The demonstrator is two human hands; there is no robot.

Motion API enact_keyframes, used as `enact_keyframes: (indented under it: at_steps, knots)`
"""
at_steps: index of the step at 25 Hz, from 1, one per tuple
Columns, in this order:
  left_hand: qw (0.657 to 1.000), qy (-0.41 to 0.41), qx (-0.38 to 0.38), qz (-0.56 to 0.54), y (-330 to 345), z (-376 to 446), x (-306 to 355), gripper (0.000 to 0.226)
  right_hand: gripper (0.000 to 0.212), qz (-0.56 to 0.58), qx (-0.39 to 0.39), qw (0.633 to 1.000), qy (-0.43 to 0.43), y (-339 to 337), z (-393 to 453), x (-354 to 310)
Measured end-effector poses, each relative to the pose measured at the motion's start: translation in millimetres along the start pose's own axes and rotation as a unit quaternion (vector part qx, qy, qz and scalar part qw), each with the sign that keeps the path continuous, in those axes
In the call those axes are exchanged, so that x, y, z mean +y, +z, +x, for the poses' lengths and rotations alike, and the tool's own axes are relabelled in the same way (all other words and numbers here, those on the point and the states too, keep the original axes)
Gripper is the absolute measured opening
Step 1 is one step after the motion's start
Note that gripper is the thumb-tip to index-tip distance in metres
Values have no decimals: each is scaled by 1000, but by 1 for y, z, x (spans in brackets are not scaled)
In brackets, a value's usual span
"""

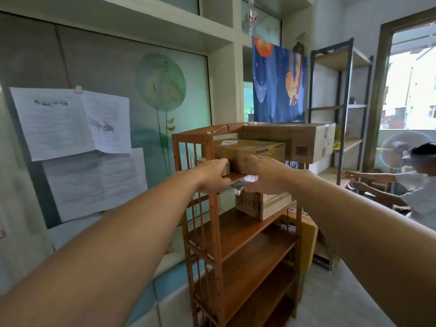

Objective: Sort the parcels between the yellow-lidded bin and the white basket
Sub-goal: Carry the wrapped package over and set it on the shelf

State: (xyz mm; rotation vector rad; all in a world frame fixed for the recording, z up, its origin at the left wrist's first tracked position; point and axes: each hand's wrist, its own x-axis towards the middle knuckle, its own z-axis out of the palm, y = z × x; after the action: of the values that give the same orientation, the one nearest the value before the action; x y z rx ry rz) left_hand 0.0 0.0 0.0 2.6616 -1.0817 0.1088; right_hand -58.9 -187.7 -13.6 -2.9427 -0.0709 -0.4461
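Parcel (250, 152) front behind both hands (238, 175)

Wooden shelf unit (213, 223), papers (70, 121) on wall, fan (394, 149) bkgd.

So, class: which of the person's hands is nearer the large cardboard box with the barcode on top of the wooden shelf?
Right. The right hand reaches toward the smaller box just left of and below the large cardboard box; the left hand is further left, at the wooden shelf frame.

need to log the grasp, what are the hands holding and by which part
Both hands, left and right, hold a small shiny plastic-wrapped packet by its opposite ends.
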Motion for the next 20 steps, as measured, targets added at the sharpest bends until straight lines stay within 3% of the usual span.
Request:
enact_keyframes:
  at_steps: [3,8,14,20]
  knots:
    - [998,-17,29,-55,19,19,-1,64,68,3,4,1000,-11,11,21,17]
    - [979,-74,113,-153,42,62,1,33,61,54,22,998,-5,30,58,43]
    - [931,-152,179,-280,75,111,5,66,58,132,31,991,-15,64,111,77]
    - [835,-226,272,-422,94,153,13,83,64,274,40,961,6,89,147,89]
